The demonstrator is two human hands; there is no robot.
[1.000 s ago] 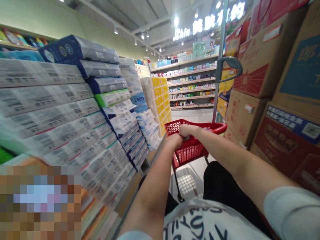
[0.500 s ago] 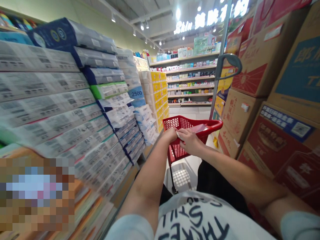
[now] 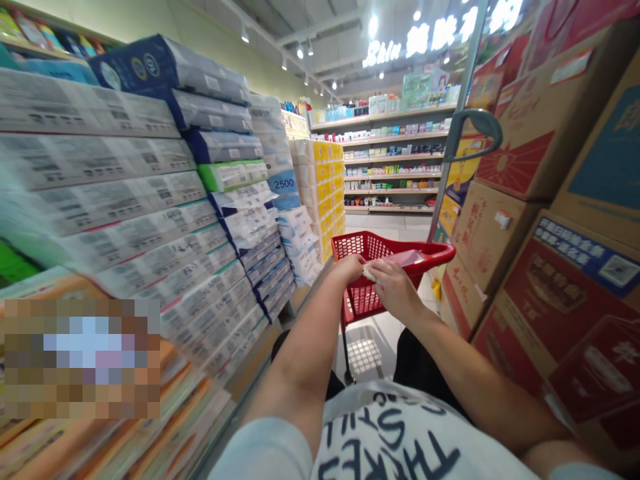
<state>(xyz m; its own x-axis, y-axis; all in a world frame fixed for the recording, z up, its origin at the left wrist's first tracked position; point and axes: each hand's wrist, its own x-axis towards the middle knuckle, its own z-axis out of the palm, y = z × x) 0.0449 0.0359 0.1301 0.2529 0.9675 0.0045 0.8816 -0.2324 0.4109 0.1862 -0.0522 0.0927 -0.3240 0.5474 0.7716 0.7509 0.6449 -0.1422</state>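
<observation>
A red plastic shopping cart (image 3: 363, 303) stands right in front of me, with a pinkish panel (image 3: 406, 259) on its handle. My left hand (image 3: 350, 269) is closed at the left part of the cart's handle. Close beside it, my right hand (image 3: 397, 290) is closed on a crumpled white wipe (image 3: 371, 271), pressed against the handle. Whether it is paper or cloth I cannot make out. The undersides of my fingers are hidden.
Tall stacks of wrapped tissue packs (image 3: 135, 193) line the left side, with yellow packs (image 3: 329, 190) farther on. Cardboard boxes (image 3: 505, 233) are piled on the right, beside a grey post with a handle loop (image 3: 477, 133). Stocked shelves (image 3: 390, 150) stand ahead.
The view has turned slightly left, so the surroundings sit farther right. My right hand has shifted a little along the handle, and more of the white wipe shows. My left hand stays at the handle.
</observation>
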